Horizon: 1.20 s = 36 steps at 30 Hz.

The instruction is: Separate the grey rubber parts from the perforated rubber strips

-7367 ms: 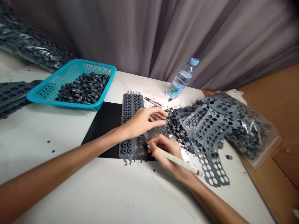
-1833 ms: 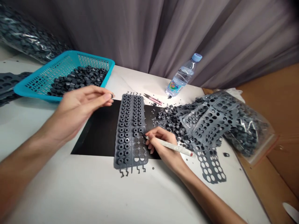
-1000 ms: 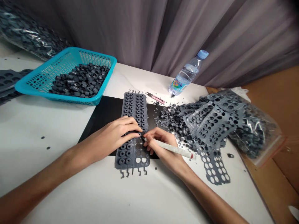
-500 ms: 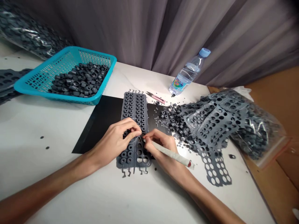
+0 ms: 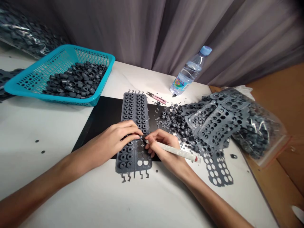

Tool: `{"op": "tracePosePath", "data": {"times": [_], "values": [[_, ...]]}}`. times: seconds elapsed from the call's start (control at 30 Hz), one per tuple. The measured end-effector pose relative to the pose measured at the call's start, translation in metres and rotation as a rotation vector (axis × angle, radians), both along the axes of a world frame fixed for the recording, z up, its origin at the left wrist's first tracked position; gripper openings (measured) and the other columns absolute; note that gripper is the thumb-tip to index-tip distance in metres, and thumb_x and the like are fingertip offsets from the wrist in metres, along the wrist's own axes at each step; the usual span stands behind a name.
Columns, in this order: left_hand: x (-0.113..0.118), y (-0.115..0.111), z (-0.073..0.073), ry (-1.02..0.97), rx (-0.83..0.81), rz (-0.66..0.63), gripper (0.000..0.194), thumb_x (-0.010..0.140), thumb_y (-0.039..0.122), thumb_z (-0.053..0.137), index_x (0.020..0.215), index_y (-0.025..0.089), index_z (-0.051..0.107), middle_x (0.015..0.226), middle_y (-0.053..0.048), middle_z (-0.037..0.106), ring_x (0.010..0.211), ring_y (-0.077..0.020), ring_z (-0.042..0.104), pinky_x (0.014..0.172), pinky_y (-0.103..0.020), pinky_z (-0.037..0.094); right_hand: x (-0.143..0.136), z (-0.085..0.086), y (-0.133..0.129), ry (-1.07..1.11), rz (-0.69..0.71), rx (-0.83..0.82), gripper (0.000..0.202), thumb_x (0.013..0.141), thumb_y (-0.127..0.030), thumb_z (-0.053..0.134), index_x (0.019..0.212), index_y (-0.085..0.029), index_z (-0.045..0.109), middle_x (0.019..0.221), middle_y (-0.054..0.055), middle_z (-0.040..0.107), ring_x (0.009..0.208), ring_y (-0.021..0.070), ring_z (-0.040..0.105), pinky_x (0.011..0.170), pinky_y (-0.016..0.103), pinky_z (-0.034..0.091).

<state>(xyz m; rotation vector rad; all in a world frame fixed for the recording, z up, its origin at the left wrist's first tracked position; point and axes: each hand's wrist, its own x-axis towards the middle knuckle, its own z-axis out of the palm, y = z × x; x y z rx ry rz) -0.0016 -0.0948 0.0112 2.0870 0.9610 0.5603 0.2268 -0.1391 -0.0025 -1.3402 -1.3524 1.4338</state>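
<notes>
A grey molded rubber sheet (image 5: 134, 155) lies lengthwise before me, with rows of ring-shaped pieces still in it. Toward its near right end several round holes stand bare. My left hand (image 5: 121, 134) rests across the sheet's middle, thumb and fingertips closed together at a ring; what they pinch is hidden. In my right hand (image 5: 163, 144) is a pen-shaped tool (image 5: 178, 151) with a pale wrapped handle and a red mark at its rear end. Its dark tip meets the sheet right beside my left fingertips.
A black mat (image 5: 91, 126) lies under the sheet. Left stands a turquoise basket (image 5: 108, 74) of loose rubber pieces. Pink-handled snips (image 5: 158, 98) and a water bottle (image 5: 188, 76) are behind. On the right are scattered pieces (image 5: 177, 122), punched-out sheets (image 5: 219, 126) and a plastic bag (image 5: 263, 133).
The whole view has shifted slightly. My left fingers have straightened and lowered over the sheet, and my right fingers have spread lower beside the tool's tip.
</notes>
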Motion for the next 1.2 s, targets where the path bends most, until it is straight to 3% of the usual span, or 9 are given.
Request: {"op": "tracePosePath", "data": {"times": [0.2,0.37,0.77,0.83,0.93,1.0,1.07,1.2], "values": [[0.000,-0.004,-0.001,0.113,0.241,-0.108,0.032,0.111,0.015,0.043,0.114,0.022,0.074,0.121,-0.003,0.071,0.117,-0.0203,0.065,0.108,-0.035,0.051,0.002,-0.001,0.000,-0.027,0.010,0.001,0.011,0.098,-0.029,0.068,0.095,-0.019,0.070,0.082,0.001,0.073,0.064,0.0121,0.065,0.058,0.021,0.053],[0.006,-0.009,-0.003,0.222,0.406,-0.073,0.028,0.113,0.021,0.045,0.110,0.018,0.073,0.117,-0.005,0.072,0.110,-0.0228,0.066,0.107,-0.042,0.050,0.002,-0.002,0.000,-0.024,0.019,0.012,0.009,0.097,-0.027,0.068,0.094,-0.019,0.070,0.081,0.001,0.072,0.065,0.0123,0.065,0.058,0.022,0.054],[0.010,-0.013,-0.007,0.149,0.416,-0.059,0.029,0.113,0.020,0.045,0.105,0.017,0.072,0.109,-0.006,0.074,0.103,-0.0228,0.069,0.098,-0.042,0.053,0.001,-0.002,-0.001,-0.131,0.021,0.072,0.007,0.095,-0.024,0.065,0.092,-0.019,0.070,0.079,0.000,0.069,0.066,0.0121,0.060,0.057,0.023,0.047],[0.010,-0.012,0.000,0.007,0.401,0.084,0.023,0.110,0.020,0.052,0.100,0.018,0.073,0.103,-0.004,0.076,0.097,-0.0205,0.070,0.094,-0.039,0.055,0.000,0.000,-0.003,-0.204,0.018,0.130,0.008,0.095,-0.022,0.064,0.090,-0.019,0.069,0.078,-0.001,0.067,0.067,0.0117,0.056,0.058,0.023,0.044],[-0.001,0.000,0.023,-0.298,0.321,0.513,0.010,0.103,0.026,0.068,0.098,0.019,0.074,0.097,-0.001,0.077,0.090,-0.0172,0.072,0.089,-0.034,0.058,-0.002,0.000,-0.005,-0.241,0.015,0.147,0.009,0.095,-0.021,0.064,0.088,-0.019,0.069,0.079,-0.002,0.068,0.067,0.0114,0.056,0.058,0.023,0.042],[-0.017,0.014,0.038,-0.478,0.269,0.662,0.010,0.098,0.028,0.074,0.101,0.019,0.074,0.100,-0.001,0.077,0.092,-0.0177,0.073,0.094,-0.037,0.060,-0.001,-0.002,-0.004,-0.183,0.016,0.095,0.008,0.096,-0.023,0.064,0.090,-0.020,0.070,0.080,-0.001,0.069,0.066,0.0117,0.058,0.057,0.022,0.045],[-0.035,0.027,0.048,-0.445,0.265,0.700,0.014,0.095,0.030,0.077,0.103,0.018,0.075,0.101,-0.001,0.077,0.095,-0.0195,0.074,0.100,-0.043,0.060,0.000,-0.004,-0.002,-0.076,-0.004,0.048,0.009,0.097,-0.026,0.065,0.094,-0.020,0.070,0.080,0.000,0.071,0.063,0.0126,0.062,0.055,0.022,0.049],[-0.073,0.043,0.046,-0.005,0.503,0.811,0.025,0.099,0.044,0.068,0.110,0.024,0.077,0.103,0.000,0.077,0.100,-0.0243,0.073,0.101,-0.050,0.055,0.010,-0.004,0.009,0.018,-0.144,0.133,0.017,0.099,-0.035,0.068,0.096,-0.019,0.070,0.076,0.002,0.073,0.057,0.0132,0.064,0.052,0.023,0.053]]}}
